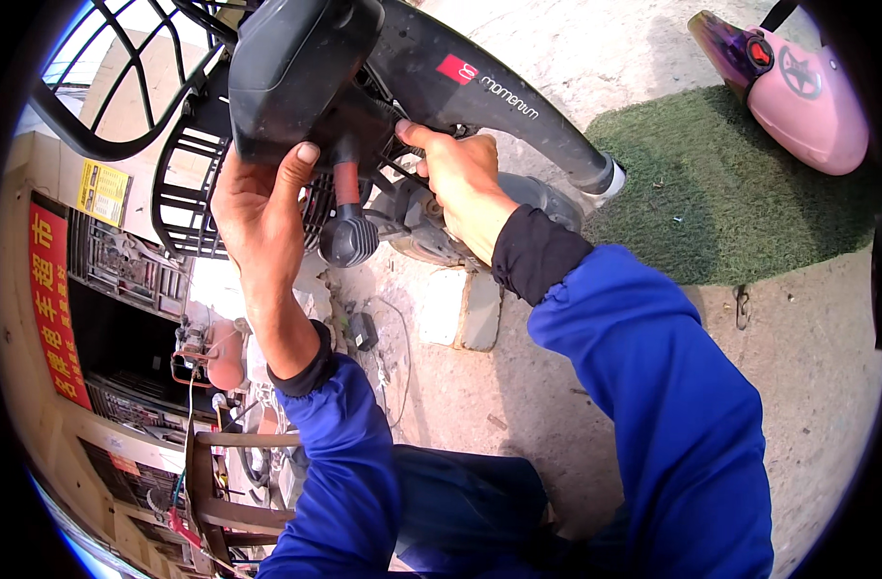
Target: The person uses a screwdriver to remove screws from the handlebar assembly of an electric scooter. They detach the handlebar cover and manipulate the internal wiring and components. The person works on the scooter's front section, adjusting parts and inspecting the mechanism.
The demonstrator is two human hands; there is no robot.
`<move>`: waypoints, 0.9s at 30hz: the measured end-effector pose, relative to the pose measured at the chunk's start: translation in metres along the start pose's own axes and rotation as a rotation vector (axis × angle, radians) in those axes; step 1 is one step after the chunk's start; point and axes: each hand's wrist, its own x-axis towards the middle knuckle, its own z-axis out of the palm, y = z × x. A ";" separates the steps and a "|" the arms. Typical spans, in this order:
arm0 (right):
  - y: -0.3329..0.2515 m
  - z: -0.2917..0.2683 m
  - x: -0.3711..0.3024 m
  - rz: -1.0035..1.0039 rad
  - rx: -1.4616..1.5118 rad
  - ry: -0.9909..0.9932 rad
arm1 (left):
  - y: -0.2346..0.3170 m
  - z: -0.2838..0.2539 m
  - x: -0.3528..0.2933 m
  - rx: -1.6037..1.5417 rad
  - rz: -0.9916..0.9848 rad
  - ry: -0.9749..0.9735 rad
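Gripping the underside of a black seat [301, 68] on a scooter tilted close to the camera, a person in blue sleeves works at the machine's rear on a dusty concrete yard. The left hand [259, 207] is clamped on the seat's lower edge, thumb up against its side and palm beneath it. The right hand [463, 179] reaches under the black frame [499, 92], its fingers curled together and pushed in among the parts behind a shock absorber [346, 217] with a red sleeve; whether they pinch anything there cannot be told.

By the look of it the job is in its middle: the seat appears lifted or loose and held, nothing lies removed on the ground nearby, and the fitting under the right hand seems yet to be freed or fastened.

A black wire basket [185, 174] hangs beside the seat at the left; through its bars only the street beyond shows, and no load can be made out inside. A pink scooter [807, 101] stands well apart at the upper right, next to a green mat [730, 183]. A wooden chair [224, 482] sits at the lower left.
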 end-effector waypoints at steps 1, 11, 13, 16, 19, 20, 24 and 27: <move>-0.002 -0.001 -0.001 0.014 -0.026 0.007 | -0.002 -0.001 0.000 -0.018 0.003 -0.007; -0.016 -0.018 0.001 -0.045 -0.090 -0.196 | 0.005 -0.020 -0.014 -0.088 -0.059 -0.186; -0.017 -0.017 -0.001 -0.007 -0.117 -0.174 | 0.006 -0.027 -0.019 0.006 -0.048 -0.243; -0.019 -0.018 -0.002 0.025 -0.117 -0.177 | 0.009 -0.023 -0.024 0.198 0.002 -0.332; -0.013 -0.017 0.002 0.046 -0.057 -0.216 | 0.019 -0.023 -0.029 0.359 0.017 -0.551; -0.009 -0.015 0.003 0.060 -0.049 -0.196 | 0.023 -0.023 -0.031 0.444 0.054 -0.605; -0.015 -0.016 0.002 0.074 0.008 -0.185 | 0.036 -0.020 -0.040 0.539 0.107 -0.578; -0.010 -0.014 0.003 0.108 0.026 -0.178 | 0.038 -0.041 -0.041 0.816 0.322 -0.445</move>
